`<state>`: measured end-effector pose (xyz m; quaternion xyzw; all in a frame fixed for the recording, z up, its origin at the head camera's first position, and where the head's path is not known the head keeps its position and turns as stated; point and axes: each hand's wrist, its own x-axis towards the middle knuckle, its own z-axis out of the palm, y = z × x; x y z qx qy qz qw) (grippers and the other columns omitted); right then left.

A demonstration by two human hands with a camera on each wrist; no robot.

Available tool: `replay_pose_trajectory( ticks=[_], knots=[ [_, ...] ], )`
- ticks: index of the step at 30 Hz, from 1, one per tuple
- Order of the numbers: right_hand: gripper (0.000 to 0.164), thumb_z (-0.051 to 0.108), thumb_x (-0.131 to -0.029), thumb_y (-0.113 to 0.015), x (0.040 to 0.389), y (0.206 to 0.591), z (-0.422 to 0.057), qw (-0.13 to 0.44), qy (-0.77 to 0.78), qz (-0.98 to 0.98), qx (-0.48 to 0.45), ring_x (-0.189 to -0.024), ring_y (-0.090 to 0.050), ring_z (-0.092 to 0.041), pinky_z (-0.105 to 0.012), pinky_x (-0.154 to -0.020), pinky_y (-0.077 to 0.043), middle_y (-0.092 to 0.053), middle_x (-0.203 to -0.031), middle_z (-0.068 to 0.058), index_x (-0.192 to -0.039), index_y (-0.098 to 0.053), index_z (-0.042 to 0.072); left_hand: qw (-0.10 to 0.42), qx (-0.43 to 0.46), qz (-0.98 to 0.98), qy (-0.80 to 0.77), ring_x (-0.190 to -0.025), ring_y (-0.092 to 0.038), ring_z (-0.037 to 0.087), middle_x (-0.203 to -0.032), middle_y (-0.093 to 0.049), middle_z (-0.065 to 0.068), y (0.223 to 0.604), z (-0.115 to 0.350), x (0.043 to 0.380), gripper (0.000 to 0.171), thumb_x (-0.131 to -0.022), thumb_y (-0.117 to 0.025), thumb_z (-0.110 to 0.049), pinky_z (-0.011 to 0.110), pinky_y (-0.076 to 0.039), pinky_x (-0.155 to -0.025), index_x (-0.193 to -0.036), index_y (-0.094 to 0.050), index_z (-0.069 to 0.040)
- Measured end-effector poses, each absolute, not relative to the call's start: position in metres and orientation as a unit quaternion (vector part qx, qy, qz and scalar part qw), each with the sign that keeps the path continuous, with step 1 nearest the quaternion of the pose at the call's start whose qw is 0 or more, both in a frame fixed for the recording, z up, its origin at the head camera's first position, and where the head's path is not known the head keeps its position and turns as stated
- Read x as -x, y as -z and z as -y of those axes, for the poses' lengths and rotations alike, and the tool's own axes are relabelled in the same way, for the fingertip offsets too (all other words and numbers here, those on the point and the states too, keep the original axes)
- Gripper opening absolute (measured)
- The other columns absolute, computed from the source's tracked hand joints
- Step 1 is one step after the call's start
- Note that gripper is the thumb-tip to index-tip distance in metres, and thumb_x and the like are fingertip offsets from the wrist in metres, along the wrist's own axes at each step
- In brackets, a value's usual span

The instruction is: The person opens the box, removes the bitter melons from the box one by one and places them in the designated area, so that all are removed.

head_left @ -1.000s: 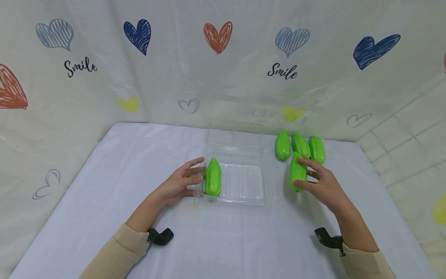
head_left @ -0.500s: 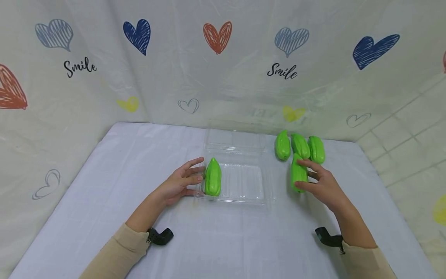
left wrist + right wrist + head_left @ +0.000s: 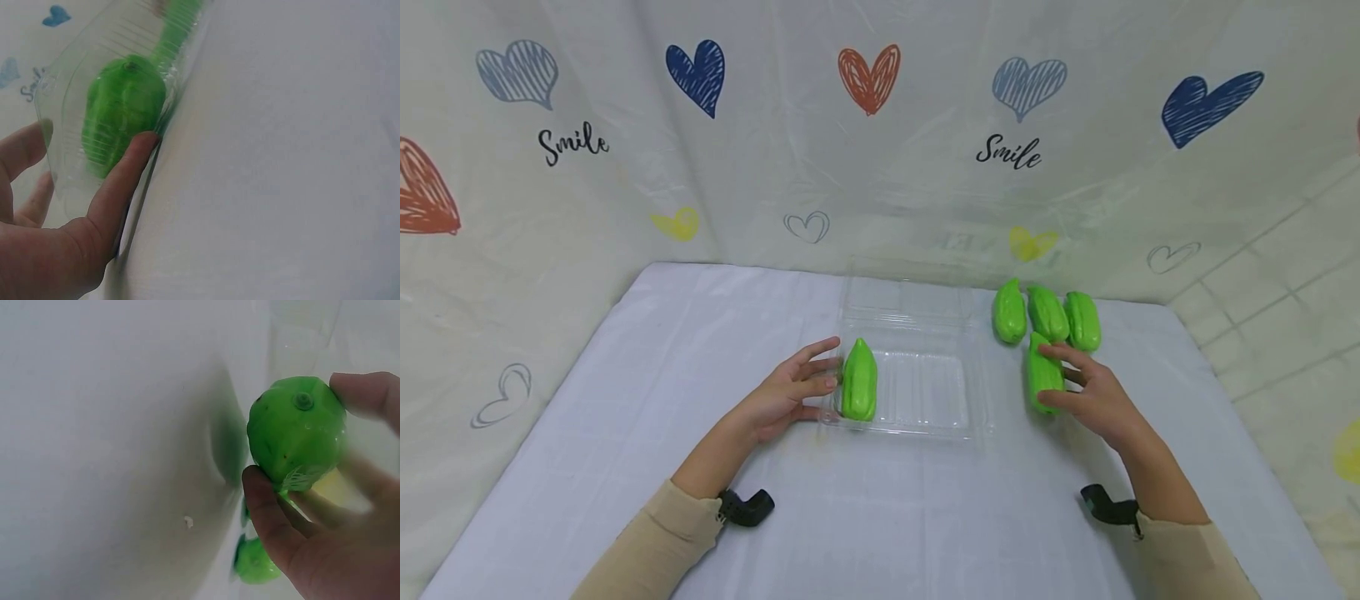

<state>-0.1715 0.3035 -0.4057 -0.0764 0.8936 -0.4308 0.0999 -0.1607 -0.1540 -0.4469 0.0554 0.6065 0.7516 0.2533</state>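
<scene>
My right hand [image 3: 1093,392] pinches a green ridged fruit [image 3: 1047,375], smooth and shiny, between thumb and fingers. In the right wrist view this held fruit [image 3: 297,428] turns its round nub end to the camera, above its shadow on the cloth. A clear plastic clamshell container [image 3: 925,429] lies with its lid [image 3: 906,302] folded back. Inside its left end rests another green ridged fruit [image 3: 860,382], pointed end away from me. My left hand [image 3: 786,392] touches the container's left side with fairly straight fingers; its thumb [image 3: 128,172] lies along the plastic.
Three more green fruits [image 3: 1047,312] lie in a row at the back right of the white-clothed table [image 3: 880,517]. A pale curtain [image 3: 925,167] printed with hearts hangs directly behind. Each wrist wears a black camera mount [image 3: 747,508].
The held fruit and my right hand have shifted slightly to the right and toward me, away from the back row. My left hand and the container have stayed put.
</scene>
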Motion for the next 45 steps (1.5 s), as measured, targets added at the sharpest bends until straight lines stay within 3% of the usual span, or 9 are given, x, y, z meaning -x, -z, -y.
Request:
replay_pose_trajectory(
  ticks=[35,45],
  knots=[
    [0.076,0.013,-0.089,-0.074,0.1813,0.4107,-0.3040,0.125,0.417,-0.897,0.082,-0.135,-0.032,-0.061,-0.059,-0.098,-0.044,-0.014,-0.163,-0.026,-0.154,-0.035,0.006,0.256,-0.056,-0.602,-0.754,-0.145,-0.031,0.039,-0.161,-0.026,0.012,0.4481,0.1538,0.1621,0.073,-0.097,-0.063,-0.009,0.052,-0.056,-0.090,-0.158,-0.026,-0.023],
    [0.075,0.015,-0.089,-0.074,0.1791,0.4025,-0.3029,0.115,0.414,-0.899,0.086,-0.138,-0.027,-0.061,-0.069,-0.099,-0.041,-0.020,-0.162,-0.026,-0.153,-0.036,0.007,0.256,-0.059,-0.600,-0.756,-0.144,-0.031,0.039,-0.161,-0.025,0.013,0.4485,0.1548,0.1622,0.075,-0.096,-0.065,-0.011,0.052,-0.056,-0.089,-0.159,-0.026,-0.023]
  ],
)
